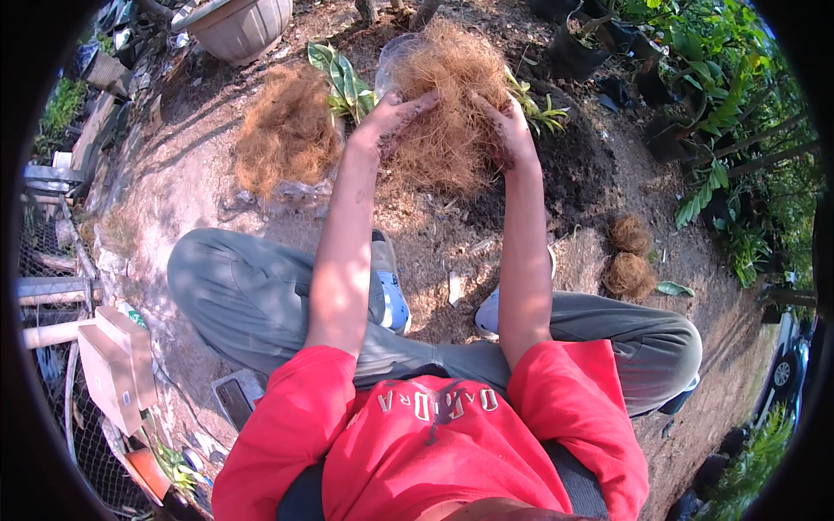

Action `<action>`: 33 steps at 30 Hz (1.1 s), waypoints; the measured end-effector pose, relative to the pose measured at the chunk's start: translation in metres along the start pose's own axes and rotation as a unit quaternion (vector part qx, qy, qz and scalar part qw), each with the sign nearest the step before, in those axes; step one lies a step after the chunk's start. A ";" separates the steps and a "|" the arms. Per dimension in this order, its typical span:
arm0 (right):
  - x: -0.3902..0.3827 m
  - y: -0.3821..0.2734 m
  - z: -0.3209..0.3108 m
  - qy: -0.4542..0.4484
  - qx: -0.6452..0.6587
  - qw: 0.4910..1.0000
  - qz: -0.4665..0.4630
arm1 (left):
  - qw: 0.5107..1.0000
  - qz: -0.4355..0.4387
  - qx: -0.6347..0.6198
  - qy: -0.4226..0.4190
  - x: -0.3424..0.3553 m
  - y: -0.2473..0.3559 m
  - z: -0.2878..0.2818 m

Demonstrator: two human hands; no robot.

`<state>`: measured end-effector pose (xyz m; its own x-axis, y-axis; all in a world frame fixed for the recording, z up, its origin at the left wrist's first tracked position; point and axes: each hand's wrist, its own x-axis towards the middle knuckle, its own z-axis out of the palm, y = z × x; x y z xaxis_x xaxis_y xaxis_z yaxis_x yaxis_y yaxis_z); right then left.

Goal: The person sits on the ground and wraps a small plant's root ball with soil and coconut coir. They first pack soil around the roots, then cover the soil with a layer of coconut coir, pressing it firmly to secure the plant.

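Note:
A large loose clump of coconut fibre (453, 104) is held in front of me between both hands. My left hand (395, 124) grips its left side, fingers and thumb pressed into the strands. On the opposite side my right hand (507, 132) closes round the clump, its fingertips partly buried. Dark soil sticks to both hands. Clear plastic (393, 59) shows behind the clump's upper left. A second pile of coconut fibre (288, 130) lies on the ground to the left. Two small round fibre balls (631, 276) sit to the right, one beyond the other.
Leafy plants (340, 76) stand just beyond my hands, with dark soil (573, 161) to the right. A large pale pot (239, 30) is at the far left. Black plant bags (578, 52) line the right. Cardboard boxes (111, 369) and a phone (233, 401) lie at the near left.

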<state>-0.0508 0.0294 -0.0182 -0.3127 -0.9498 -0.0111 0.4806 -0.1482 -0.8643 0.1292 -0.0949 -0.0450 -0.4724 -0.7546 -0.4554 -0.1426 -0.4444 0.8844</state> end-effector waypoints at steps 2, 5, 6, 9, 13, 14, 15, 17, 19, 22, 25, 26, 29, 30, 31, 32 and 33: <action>0.003 0.002 0.005 -0.016 -0.054 0.998 -0.018 | 0.999 0.018 0.033 -0.021 0.025 -0.018 -0.014; 0.002 0.004 0.007 0.020 -0.058 0.998 -0.019 | 0.996 0.084 0.013 -0.014 0.033 -0.033 -0.025; 0.003 0.003 0.003 0.035 -0.066 0.997 -0.020 | 0.995 0.096 0.026 0.000 0.029 -0.033 -0.020; 0.003 0.002 -0.009 0.044 -0.074 0.996 -0.037 | 0.988 0.136 -0.031 0.068 -0.009 -0.011 0.013; -0.002 -0.005 -0.006 0.001 -0.109 0.994 -0.023 | 0.952 0.200 -0.228 0.044 0.004 -0.010 -0.019; -0.001 -0.005 -0.014 -0.008 -0.066 0.998 -0.009 | 0.934 0.203 -0.290 0.037 0.003 -0.016 -0.021; 0.003 -0.003 -0.032 0.009 -0.027 0.999 -0.018 | 0.914 0.201 -0.352 0.020 -0.010 -0.010 -0.010; 0.007 0.016 -0.056 0.025 0.023 0.999 -0.009 | 0.896 0.183 -0.398 0.076 -0.033 0.025 0.007; 0.007 0.031 -0.069 0.046 0.036 0.998 0.019 | 0.883 0.229 -0.402 0.077 -0.046 0.030 0.014; -0.008 0.047 -0.059 -0.166 0.174 0.959 0.152 | 0.875 0.275 -0.396 0.048 -0.067 0.015 0.012; -0.005 0.063 -0.024 -0.108 0.076 0.984 0.122 | 0.868 0.194 -0.457 0.025 -0.041 0.025 0.005; -0.003 0.061 -0.015 -0.067 0.010 0.991 0.113 | 0.883 0.193 -0.425 0.043 -0.035 0.019 -0.001; 0.005 0.040 -0.014 0.100 0.015 0.992 0.079 | 0.917 0.206 -0.334 0.078 -0.038 0.010 -0.009; 0.008 0.031 -0.020 0.118 -0.026 0.990 0.067 | 0.929 0.200 -0.281 0.132 -0.045 0.014 -0.005; 0.009 0.023 -0.020 0.141 -0.066 0.987 0.029 | 0.936 0.194 -0.228 0.185 -0.056 0.021 0.002; 0.009 0.013 -0.022 0.156 -0.109 0.981 0.041 | 0.940 0.253 -0.184 0.138 -0.037 0.010 -0.011; 0.011 0.010 -0.025 0.163 -0.117 0.980 0.011 | 0.935 0.312 -0.145 0.088 -0.035 0.013 -0.013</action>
<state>-0.0694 0.0247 -0.0398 -0.5683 -0.8074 -0.1586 0.3010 -0.0246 -0.9533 0.1551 -0.0809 -0.0186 -0.2307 -0.9670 0.1080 0.3675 0.0162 0.9299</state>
